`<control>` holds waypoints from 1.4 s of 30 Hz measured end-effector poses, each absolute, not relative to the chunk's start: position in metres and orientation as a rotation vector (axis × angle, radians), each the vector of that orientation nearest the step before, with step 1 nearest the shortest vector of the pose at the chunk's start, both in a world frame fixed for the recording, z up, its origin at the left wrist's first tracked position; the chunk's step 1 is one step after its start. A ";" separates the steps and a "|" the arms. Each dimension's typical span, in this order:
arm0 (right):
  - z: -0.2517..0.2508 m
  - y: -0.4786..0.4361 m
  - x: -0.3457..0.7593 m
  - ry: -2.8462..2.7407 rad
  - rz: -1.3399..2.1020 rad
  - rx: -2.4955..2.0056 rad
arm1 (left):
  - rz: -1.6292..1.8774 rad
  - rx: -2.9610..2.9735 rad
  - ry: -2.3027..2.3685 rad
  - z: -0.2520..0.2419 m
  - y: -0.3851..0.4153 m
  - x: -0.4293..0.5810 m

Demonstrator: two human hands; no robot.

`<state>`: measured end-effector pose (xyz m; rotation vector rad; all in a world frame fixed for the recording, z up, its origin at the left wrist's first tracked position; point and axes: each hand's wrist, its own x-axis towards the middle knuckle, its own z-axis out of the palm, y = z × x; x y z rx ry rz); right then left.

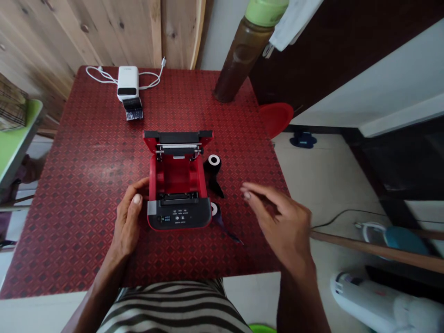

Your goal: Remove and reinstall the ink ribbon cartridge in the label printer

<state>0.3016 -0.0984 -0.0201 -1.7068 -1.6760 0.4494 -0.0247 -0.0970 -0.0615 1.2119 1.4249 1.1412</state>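
A small label printer (180,213), red with a black front panel, stands on the table with its lid (178,140) raised. Its red inner bay shows no roll. My left hand (130,215) is at the printer's left side, fingertips against the wall, thumb apart from the fingers. My right hand (282,217) hovers over the table to the right, thumb and index finger pinched together; anything between them is too small to make out. Between the printer and that hand lie two black ribbon rolls with white cores, an upper roll (212,162) and a lower roll (215,210), both with loose tails.
A white device (128,82) with a white cable (151,83) sits at the back left, a black strip at its front. Towards the back right stands a tall brown bottle (239,55) with a green lid. A red stool (277,118) is beyond the table's right edge.
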 end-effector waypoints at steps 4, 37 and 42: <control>-0.052 -0.042 0.302 -1.681 0.621 -1.629 | 1.159 1.203 1.400 -0.059 -0.095 -0.023; 0.040 -0.029 0.203 -2.635 0.419 -1.286 | 1.094 1.257 1.450 -0.052 -0.098 -0.023; 0.039 -0.031 0.181 -2.770 0.261 -1.410 | 1.098 1.268 1.414 -0.051 -0.098 -0.023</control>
